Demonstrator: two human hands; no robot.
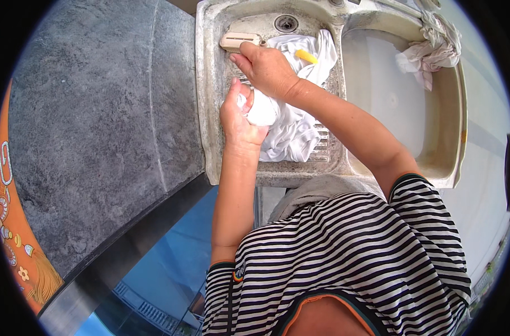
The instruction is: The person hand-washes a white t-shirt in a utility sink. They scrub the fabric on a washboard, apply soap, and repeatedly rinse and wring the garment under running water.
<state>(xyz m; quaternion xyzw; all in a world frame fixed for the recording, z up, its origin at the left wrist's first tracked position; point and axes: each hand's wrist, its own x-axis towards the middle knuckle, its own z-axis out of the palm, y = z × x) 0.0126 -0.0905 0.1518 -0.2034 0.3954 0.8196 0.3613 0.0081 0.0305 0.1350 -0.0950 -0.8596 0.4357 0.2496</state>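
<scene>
My left hand (pixel 242 120) is closed around a bunched part of a wet white cloth (pixel 291 137), with a wad of it bulging out beside the thumb. Just above it, my right hand (pixel 269 70) is curled closed; whatever lies inside its fingers is hidden. The rest of the cloth spreads over the ribbed washboard floor of the left sink basin (pixel 206 112). On its upper folds lies a small yellow bar-shaped piece (pixel 306 56). Close to my right fingers, at the basin's far left, sits a beige oblong block (pixel 239 41) with a dark slot along it.
Cloudy water (pixel 386 95) fills part of the right basin. A pale crumpled cloth (pixel 434 47) hangs over that basin's far right rim. A round drain (pixel 286 23) shows at the far end of the left basin. Left of the sink runs a dark grey countertop (pixel 92 112).
</scene>
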